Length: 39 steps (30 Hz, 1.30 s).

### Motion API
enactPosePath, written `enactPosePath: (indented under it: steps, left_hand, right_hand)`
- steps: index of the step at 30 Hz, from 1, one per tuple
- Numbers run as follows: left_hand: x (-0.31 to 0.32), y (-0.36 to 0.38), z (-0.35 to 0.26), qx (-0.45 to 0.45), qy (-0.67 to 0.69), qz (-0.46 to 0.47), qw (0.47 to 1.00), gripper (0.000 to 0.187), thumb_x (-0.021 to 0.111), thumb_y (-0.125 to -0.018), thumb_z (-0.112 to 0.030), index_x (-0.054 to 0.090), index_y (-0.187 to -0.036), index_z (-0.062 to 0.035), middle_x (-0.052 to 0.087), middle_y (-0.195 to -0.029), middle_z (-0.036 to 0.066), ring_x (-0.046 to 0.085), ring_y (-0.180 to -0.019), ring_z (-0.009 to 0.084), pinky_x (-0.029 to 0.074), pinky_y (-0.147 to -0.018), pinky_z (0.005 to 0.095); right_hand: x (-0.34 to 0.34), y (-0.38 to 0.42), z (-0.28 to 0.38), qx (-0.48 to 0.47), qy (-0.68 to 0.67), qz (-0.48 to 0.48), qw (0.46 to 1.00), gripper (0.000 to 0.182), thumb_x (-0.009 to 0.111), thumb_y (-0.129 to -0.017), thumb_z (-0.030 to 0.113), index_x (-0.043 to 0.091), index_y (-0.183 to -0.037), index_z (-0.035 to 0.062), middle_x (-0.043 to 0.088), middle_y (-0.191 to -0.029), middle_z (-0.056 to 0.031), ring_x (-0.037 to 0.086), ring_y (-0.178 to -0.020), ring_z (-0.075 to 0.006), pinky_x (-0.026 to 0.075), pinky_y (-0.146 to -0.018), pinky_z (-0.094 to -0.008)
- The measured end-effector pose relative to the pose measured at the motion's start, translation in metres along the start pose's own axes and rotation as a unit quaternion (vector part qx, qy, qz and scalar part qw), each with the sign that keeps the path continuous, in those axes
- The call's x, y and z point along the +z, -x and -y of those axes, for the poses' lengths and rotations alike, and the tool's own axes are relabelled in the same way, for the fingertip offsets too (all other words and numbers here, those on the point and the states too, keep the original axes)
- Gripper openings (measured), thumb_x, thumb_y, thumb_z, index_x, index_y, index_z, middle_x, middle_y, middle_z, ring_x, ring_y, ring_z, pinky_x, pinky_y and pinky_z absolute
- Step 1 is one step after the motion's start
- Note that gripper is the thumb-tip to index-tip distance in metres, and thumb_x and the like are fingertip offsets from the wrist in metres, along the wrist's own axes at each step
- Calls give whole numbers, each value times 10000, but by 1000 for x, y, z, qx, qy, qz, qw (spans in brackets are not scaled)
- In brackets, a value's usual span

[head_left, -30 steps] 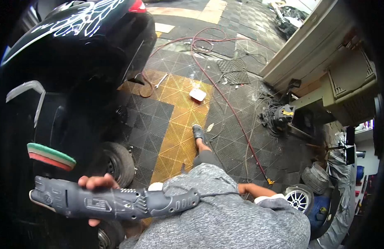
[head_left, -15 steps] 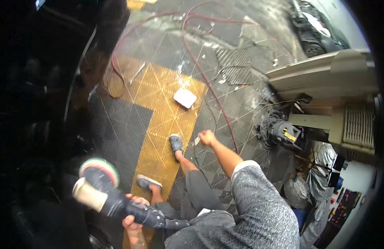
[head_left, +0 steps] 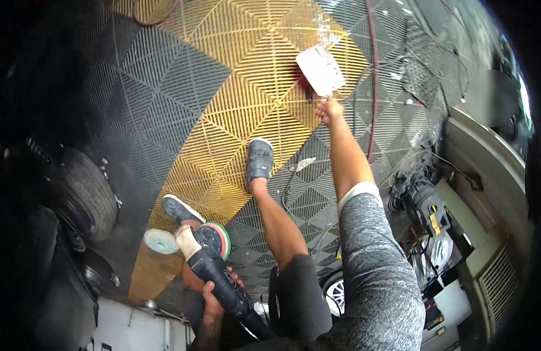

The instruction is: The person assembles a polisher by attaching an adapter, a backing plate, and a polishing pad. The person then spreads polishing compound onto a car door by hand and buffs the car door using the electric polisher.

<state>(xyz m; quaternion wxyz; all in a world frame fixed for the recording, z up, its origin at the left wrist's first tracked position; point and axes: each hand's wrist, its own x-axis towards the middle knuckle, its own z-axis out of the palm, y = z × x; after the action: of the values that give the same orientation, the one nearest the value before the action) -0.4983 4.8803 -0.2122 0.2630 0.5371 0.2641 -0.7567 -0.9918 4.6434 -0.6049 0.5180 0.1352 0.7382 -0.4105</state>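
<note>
My left hand (head_left: 215,298) is wrapped round the dark body of a polisher (head_left: 232,291), low in the view. The tool has a cream-coloured head cover and a round pad (head_left: 225,241) with a green and red edge. My right arm stretches forward, and my right hand (head_left: 329,111) is at the near corner of a white, square-topped object (head_left: 321,71) with red below its top. Its fingers are loosely bent and apart, with nothing showing in them. The white top bears reddish marks.
Yellow and grey slatted tiles (head_left: 241,111) cover the floor. A red hose (head_left: 373,88) runs along the right. A car wheel (head_left: 86,193) stands at the left, near a pale round pad (head_left: 161,241). A black machine with coiled cable (head_left: 422,199) sits at the right.
The view has tipped down and closer to the floor. My right hand has reached forward to the white-topped object, while my left hand has kept its hold on the polisher.
</note>
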Motion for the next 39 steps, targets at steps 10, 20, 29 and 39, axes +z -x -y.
enactPosePath:
  steps: [10,20,29,39]
  left_hand:
    - [-30,-10,3,-6,72,61,996,829,749,-719,-540,464,-1323,-49,587,-1104,128,604,-1040,309,511,-947,459]
    - [-61,-19,-7,-13,99,127,987,828,778,-707,-492,472,-1325,-33,581,-1110,153,605,-1055,336,519,-948,469]
    - [-83,-24,-11,-23,104,149,983,855,771,-708,-507,463,-1340,-20,582,-1108,166,604,-1043,349,513,-931,492]
    - [-74,-20,-14,-17,117,164,979,845,775,-714,-510,460,-1329,-23,577,-1104,151,597,-1040,334,501,-944,474]
  right_hand:
    - [35,44,-113,-220,202,-59,953,99,589,-850,20,673,-802,-2,630,-681,-26,531,-564,-113,411,-548,-260]
    - [85,168,-131,-210,551,-7,808,915,742,-761,355,352,-1502,-14,642,-1210,-311,640,-1131,-411,486,-1010,-435]
    - [155,128,-144,-82,808,213,543,1110,746,-673,338,184,-1581,36,613,-1283,-301,595,-1216,-417,464,-1066,-437]
    - [124,90,-192,52,748,367,551,791,753,-702,203,447,-1425,114,628,-944,-129,638,-807,-266,574,-645,-412]
